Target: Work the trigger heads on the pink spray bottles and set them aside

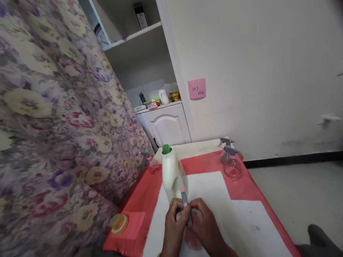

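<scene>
A small spray bottle (184, 198) is between my two hands at the front of the table, its grey spray head with pink nozzle tip pointing away from me. My left hand (175, 220) pinches the head from the left, fingers closed. From the right, my right hand (205, 222) has its fingers closed on the same head. The clear body below is partly hidden by my hands. Just beyond them stands an upright pale green jug (169, 175) with a handle and a green spout (166, 148) in its open mouth.
Two spray bottles (233, 167) stand at the back right, another spray bottle (153, 167) at the back left. A round yellowish lid (119, 224) lies on the left. White paper (211, 185) covers part of the red tabletop (199, 162). A flowered curtain (66, 142) hangs close on the left.
</scene>
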`<state>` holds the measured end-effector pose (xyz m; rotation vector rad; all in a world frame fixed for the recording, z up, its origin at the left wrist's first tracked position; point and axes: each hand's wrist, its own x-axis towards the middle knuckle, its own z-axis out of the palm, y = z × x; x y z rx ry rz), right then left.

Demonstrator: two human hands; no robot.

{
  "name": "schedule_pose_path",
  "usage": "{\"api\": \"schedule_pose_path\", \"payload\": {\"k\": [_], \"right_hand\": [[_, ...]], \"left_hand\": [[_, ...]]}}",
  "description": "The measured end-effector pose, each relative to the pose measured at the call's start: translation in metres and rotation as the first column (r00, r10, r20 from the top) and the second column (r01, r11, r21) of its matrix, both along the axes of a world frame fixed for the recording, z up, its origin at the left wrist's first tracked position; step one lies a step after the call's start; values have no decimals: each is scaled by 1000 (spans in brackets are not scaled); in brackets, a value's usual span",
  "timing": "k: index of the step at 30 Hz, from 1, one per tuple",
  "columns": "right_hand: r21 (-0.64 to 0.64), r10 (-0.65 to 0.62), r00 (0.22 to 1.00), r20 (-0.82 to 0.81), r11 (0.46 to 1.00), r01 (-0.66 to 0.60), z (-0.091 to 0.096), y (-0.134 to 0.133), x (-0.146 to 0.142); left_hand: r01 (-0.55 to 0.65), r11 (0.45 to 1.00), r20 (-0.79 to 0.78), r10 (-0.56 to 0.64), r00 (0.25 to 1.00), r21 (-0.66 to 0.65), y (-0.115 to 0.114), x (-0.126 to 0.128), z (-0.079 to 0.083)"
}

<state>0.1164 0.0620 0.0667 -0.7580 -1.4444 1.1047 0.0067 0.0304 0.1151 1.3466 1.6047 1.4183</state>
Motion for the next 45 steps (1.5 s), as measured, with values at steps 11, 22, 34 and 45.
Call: {"api": "schedule_pose_path", "payload": {"k": [11, 22, 34, 45], "right_hand": [[51, -19, 1000, 12, 999, 18, -5, 2, 0], [28, 91, 995, 33, 995, -92, -2, 4, 5], [55, 129, 992, 4, 990, -129, 4, 4, 9], [6, 47, 999, -14, 999, -47, 7, -1, 6]], "left_hand": [[34, 999, -31, -33, 999, 12, -1, 0, 1], [28, 999, -30, -29, 999, -14, -4, 0, 4], [9, 1000, 17, -9, 1000, 15, -2, 4, 0], [-5, 1000, -3, 5, 1000, 17, -4, 6, 2]]}}
